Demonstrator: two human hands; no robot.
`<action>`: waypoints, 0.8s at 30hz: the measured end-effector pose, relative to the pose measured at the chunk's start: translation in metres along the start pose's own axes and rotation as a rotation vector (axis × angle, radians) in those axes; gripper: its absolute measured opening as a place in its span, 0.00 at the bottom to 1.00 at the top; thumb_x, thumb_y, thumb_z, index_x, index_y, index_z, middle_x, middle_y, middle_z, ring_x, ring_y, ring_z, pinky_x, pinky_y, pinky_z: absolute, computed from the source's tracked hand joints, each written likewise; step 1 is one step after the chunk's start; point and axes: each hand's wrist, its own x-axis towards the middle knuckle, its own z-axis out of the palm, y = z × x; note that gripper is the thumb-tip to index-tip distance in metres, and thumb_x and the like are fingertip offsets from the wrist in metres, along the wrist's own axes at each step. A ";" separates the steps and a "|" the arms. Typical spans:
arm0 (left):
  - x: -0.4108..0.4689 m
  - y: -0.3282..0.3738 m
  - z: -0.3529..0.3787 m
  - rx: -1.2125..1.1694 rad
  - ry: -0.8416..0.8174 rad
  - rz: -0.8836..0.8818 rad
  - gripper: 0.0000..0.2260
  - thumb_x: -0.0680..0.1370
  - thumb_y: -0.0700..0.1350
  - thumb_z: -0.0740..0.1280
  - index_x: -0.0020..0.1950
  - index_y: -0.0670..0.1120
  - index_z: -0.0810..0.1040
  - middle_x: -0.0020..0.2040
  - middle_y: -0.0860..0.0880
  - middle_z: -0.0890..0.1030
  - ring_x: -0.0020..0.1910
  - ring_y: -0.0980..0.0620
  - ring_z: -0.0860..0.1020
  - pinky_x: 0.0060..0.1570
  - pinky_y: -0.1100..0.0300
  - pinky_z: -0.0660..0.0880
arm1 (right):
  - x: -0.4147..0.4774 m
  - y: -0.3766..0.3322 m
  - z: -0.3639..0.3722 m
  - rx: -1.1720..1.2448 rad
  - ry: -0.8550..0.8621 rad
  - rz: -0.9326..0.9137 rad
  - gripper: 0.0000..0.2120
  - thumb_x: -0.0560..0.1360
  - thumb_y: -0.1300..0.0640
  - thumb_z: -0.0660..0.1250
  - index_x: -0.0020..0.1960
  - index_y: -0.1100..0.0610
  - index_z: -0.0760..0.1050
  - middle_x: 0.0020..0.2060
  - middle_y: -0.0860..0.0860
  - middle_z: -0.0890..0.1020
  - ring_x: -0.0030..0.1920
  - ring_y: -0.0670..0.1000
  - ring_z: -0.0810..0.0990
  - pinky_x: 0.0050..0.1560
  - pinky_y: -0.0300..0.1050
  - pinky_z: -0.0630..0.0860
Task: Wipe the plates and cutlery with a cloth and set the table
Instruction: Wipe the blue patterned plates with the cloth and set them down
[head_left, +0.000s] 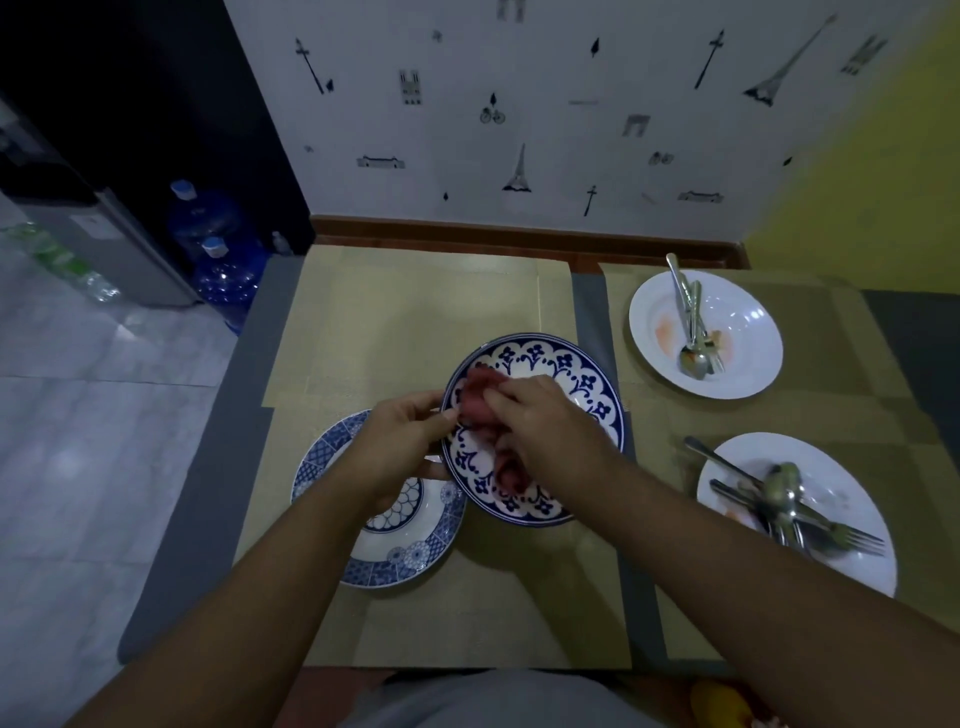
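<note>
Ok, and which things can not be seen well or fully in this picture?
1. Centre of the floral plate, head view: covered by the red cloth and the right hand gripping it.
2. The second blue plate: partly under the left hand and the floral plate.
3. The cutlery on the near white plate: a blurred heap, count unclear.
4. The yellow thing at the bottom edge: cut off, unidentifiable.

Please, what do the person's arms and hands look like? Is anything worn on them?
No sleeve shows: the left forearm and the right forearm are bare to the picture's edge. The left hand and the right hand wear no gloves; no watch, bracelet or ring is visible, though the light is dim.
</note>
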 end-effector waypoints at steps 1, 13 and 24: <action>0.000 0.000 -0.002 -0.011 0.018 0.006 0.10 0.83 0.38 0.63 0.60 0.45 0.82 0.51 0.41 0.86 0.47 0.43 0.86 0.39 0.51 0.82 | -0.001 0.008 0.003 0.027 0.015 0.041 0.17 0.78 0.51 0.59 0.65 0.51 0.72 0.59 0.52 0.76 0.56 0.54 0.75 0.51 0.55 0.78; 0.002 -0.010 0.010 -0.003 -0.004 -0.006 0.11 0.83 0.39 0.64 0.62 0.44 0.82 0.51 0.41 0.86 0.48 0.42 0.86 0.40 0.50 0.83 | 0.000 -0.002 -0.011 0.091 0.038 0.179 0.17 0.73 0.53 0.69 0.61 0.47 0.76 0.61 0.45 0.77 0.57 0.54 0.73 0.48 0.48 0.76; 0.003 -0.014 0.011 -0.021 0.026 -0.027 0.11 0.83 0.39 0.63 0.62 0.45 0.82 0.51 0.40 0.86 0.48 0.43 0.86 0.38 0.52 0.82 | -0.029 -0.012 -0.009 0.265 -0.189 0.215 0.29 0.75 0.55 0.67 0.74 0.52 0.62 0.73 0.53 0.62 0.71 0.55 0.60 0.69 0.50 0.65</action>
